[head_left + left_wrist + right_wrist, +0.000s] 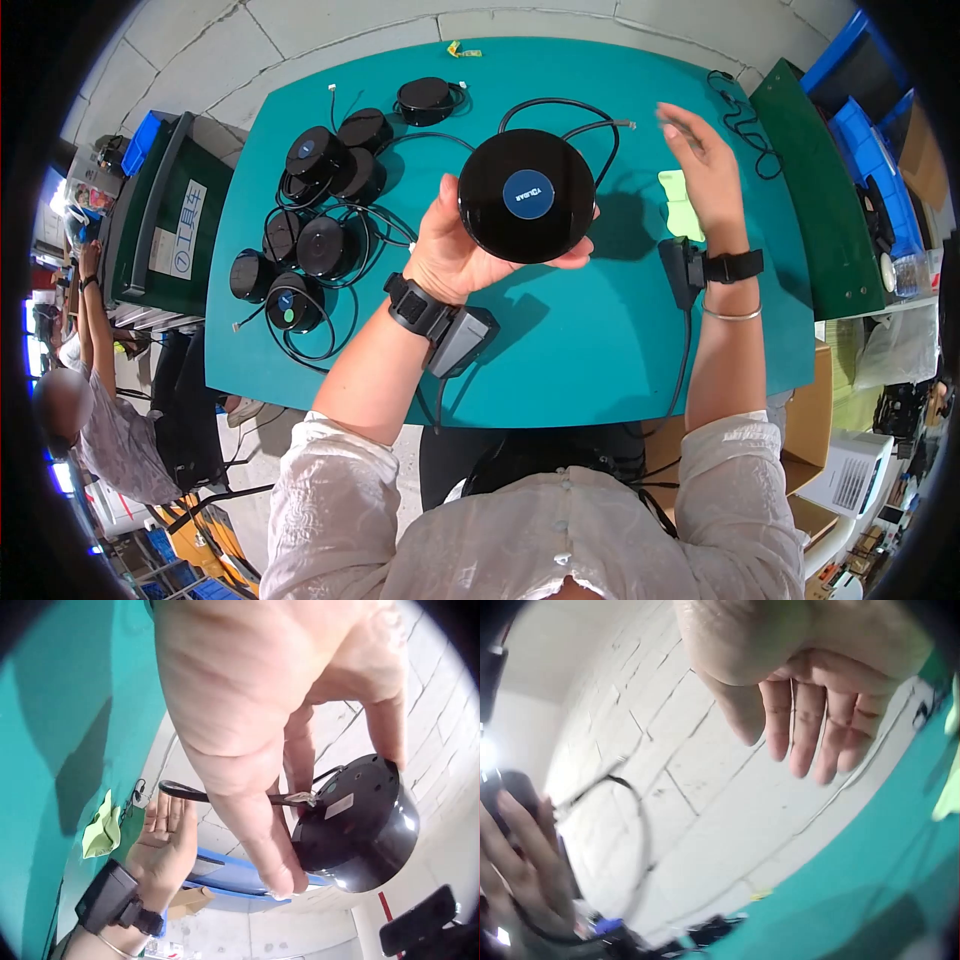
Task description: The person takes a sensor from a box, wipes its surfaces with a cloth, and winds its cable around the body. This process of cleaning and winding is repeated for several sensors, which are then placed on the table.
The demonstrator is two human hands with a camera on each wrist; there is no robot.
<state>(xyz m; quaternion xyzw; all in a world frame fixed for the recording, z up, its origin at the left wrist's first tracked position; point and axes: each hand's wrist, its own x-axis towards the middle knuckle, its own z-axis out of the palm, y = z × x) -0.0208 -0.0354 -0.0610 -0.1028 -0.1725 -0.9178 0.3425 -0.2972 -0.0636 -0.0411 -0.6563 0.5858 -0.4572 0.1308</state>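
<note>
My left hand (450, 252) grips a round black lidar sensor (500, 215) over the table, its glossy top with a blue round label facing the head camera. In the left wrist view the sensor's underside (341, 840) shows small holes and a pale sticker, with fingers and thumb around its edge. A black cable (565, 101) loops from the sensor, ending in a small connector (630, 125) near my right hand. My right hand (712, 185) hovers with relaxed fingers and holds nothing. A light green cloth (680, 206) lies on the table beneath and beside it.
Several more black sensors (325, 248) with tangled cables lie on the left of the green table (580, 350). A thin black cable (745, 130) lies at the far right. Green cabinets (150, 240) flank the table. Another person (120, 440) sits at the left.
</note>
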